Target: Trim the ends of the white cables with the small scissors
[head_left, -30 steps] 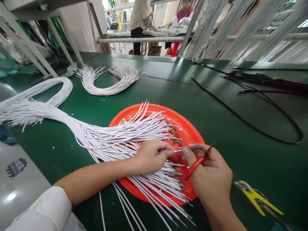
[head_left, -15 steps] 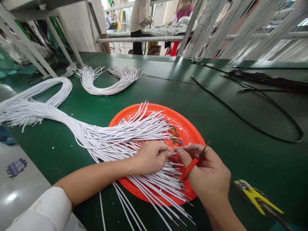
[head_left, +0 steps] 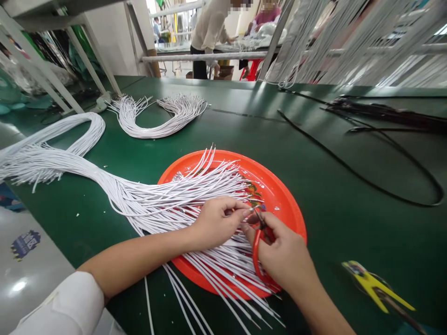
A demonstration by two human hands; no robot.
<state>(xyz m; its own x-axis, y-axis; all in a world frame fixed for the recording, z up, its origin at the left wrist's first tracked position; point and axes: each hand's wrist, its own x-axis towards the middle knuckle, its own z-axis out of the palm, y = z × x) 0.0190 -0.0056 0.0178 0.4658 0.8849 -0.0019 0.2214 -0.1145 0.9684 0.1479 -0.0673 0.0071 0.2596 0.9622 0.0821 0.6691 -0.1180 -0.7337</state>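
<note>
A thick bundle of white wires [head_left: 150, 200] lies across an orange plate [head_left: 286, 200] on the green table, its stripped ends fanned over the plate. My left hand [head_left: 216, 221] rests on the wires and pinches one wire end between thumb and fingertips. My right hand [head_left: 282, 253] is closed round a small red-handled cutter [head_left: 257, 242], whose blades meet the pinched wire end just right of my left fingertips.
A second looped white wire bundle [head_left: 157, 118] lies at the back left. Black cables [head_left: 366, 139] curve over the right side of the table. A yellow tool [head_left: 377, 291] lies at the front right. White cords hang from a rack behind; people work at a far table.
My right hand has moved left and down toward my left hand, turning the red cutter so its blades come to the wire end. The left hand has hardly shifted.
</note>
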